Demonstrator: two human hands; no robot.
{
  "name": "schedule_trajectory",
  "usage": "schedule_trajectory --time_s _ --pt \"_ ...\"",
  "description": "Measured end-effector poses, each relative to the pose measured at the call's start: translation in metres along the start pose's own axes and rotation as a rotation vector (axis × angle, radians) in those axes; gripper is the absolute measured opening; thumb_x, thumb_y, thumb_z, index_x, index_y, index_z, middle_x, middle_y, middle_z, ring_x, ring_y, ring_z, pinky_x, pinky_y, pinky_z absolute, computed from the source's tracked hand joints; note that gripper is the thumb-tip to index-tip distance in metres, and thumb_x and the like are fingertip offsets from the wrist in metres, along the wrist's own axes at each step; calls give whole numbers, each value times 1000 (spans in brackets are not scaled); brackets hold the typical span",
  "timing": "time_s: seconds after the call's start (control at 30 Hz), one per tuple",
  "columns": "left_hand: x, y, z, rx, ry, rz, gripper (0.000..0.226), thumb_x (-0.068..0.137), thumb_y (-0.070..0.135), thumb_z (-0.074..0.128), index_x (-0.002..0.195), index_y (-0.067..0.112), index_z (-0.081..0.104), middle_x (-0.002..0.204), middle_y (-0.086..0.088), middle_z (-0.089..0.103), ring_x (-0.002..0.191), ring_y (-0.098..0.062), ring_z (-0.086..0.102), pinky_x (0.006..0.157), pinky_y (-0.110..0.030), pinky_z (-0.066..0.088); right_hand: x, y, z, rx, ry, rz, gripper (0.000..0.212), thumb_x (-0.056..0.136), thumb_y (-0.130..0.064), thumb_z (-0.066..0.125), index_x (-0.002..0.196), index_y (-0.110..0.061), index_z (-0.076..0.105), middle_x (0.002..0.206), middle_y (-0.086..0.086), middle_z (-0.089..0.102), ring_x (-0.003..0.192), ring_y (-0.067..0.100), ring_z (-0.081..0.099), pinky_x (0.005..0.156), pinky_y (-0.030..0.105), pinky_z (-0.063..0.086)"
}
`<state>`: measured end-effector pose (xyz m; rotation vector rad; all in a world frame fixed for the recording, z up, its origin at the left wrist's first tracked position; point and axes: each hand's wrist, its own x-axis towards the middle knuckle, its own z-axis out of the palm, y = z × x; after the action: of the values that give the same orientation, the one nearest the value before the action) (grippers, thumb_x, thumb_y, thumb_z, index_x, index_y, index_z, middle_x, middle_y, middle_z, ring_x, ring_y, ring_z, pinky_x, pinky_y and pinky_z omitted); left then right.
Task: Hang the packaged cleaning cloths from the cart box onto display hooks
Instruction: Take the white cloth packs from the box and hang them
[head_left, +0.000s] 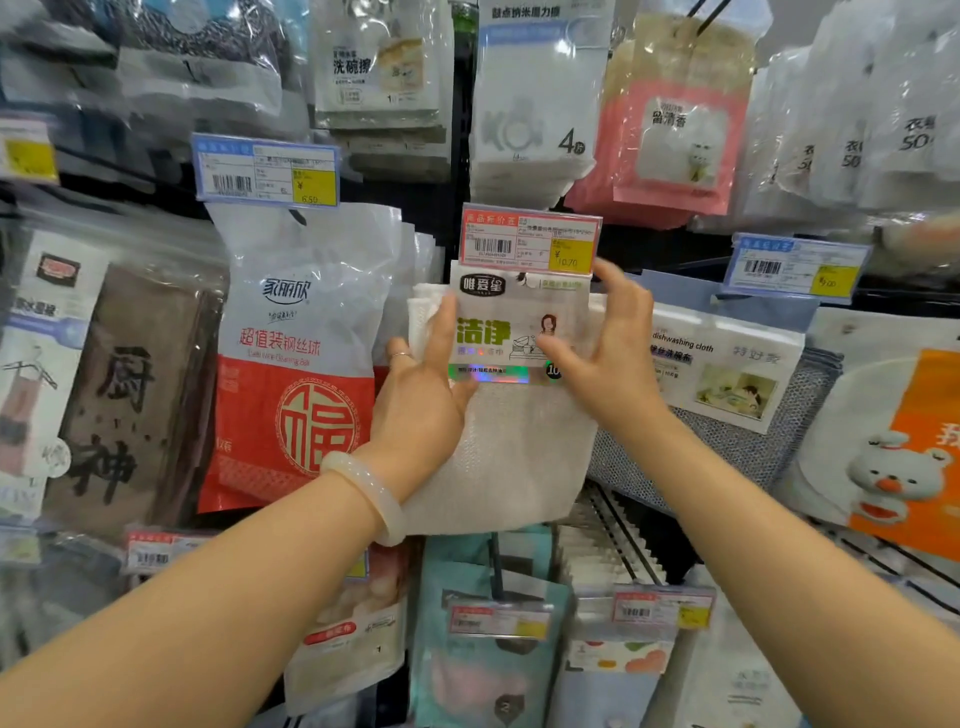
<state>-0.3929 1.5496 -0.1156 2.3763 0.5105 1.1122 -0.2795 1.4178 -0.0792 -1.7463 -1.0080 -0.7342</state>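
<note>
A dark wall of display hooks (457, 208) fills my view, crowded with hanging bagged goods; the largest near my work is the red and white plastic bag of steel wool balls (296, 358) to the left, and a grey mesh dishwashing cloth pack (727, 410) to the right. Between them sits the task's thing: a white, loosely woven cleaning cloth in a clear sleeve with a green-lettered paper header (511, 395), held flat against the rack with its top tucked just behind the red-bordered price tag (531, 240). I judge I am lining its hang hole up with the hook under that tag; the hole and hook tip are hidden, so I cannot tell whether it has caught. My left hand (421, 395) presses on the pack's left edge, fingers spread and flat, wrist carrying a pale jade-like bangle (366, 493), steadying it. My right hand (605, 353) pinches the header's right side, thumb in front, guiding the top. The cart box is out of view.
</note>
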Motion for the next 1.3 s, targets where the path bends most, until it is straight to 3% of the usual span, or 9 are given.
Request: schedule_trajectory --time_s 0.17,0.3,0.4,0.5,0.6,0.67,0.83,0.97,1.3 --pt "9 2 4 8 -25 -64 92 87 20 62 143 50 -4 125 -13 29 85 -21 49 80 -32 38 -26 14 13 -532 -76 -206 80 78 -29 72 146 -24 30 158 15 7 145 38 -6 116 48 -6" --pt "12 3 10 72 -53 -116 106 81 20 70 142 49 -11 141 -10 7 117 -30 42 100 -41 38 -32 17 19 -750 -34 -381 79 69 -29 78 140 -21 43 155 18 18 140 41 2 112 59 3" --pt "7 1 22 408 -23 -32 119 75 35 74 136 43 -28 143 -6 -39 143 -36 -9 115 -49 9 -36 21 25 -841 -51 -445 85 61 -38 83 136 -19 49 150 17 33 138 40 12 108 62 9" --pt "5 -2 31 674 -25 60 125 75 48 69 128 34 -43 119 -15 -66 122 -34 -50 105 -52 -20 -33 25 30 -847 -90 -405 91 60 -47 81 138 -19 45 152 17 31 139 38 11 109 60 7" --pt "10 -7 34 740 -30 100 120 79 51 63 127 29 -44 119 -16 -65 121 -34 -50 102 -53 -23 -28 27 35 -778 -206 -326 91 71 -47 73 146 -21 29 158 14 15 143 35 -5 110 60 -2" --pt "16 -7 34 740 -58 112 115 80 51 61 130 30 -40 133 -15 -55 129 -35 -42 105 -54 -20 -22 30 38 -743 -290 -276 91 78 -49 66 150 -24 16 160 9 0 144 34 -13 111 59 -7" --pt "33 -5 35 839 -216 71 98 84 50 55 146 28 -18 154 -13 -24 141 -34 -24 110 -57 -14 -6 36 41 -671 -484 -178 86 85 -52 56 150 -25 7 159 4 -17 144 29 -21 114 58 2" --pt "22 -8 43 909 -247 49 87 86 44 52 149 22 -3 158 -15 -7 145 -31 -12 110 -58 -11 -8 46 40 -609 -639 -125 80 87 -53 52 150 -24 11 159 4 -17 146 25 -16 115 56 5" --pt "-33 -12 58 715 -301 -98 101 81 43 63 147 24 -10 156 -13 -15 144 -28 -16 115 -47 -6 -76 54 51 -534 -682 -161 77 88 -38 57 148 -21 14 159 13 -11 145 32 -15 116 50 -3"
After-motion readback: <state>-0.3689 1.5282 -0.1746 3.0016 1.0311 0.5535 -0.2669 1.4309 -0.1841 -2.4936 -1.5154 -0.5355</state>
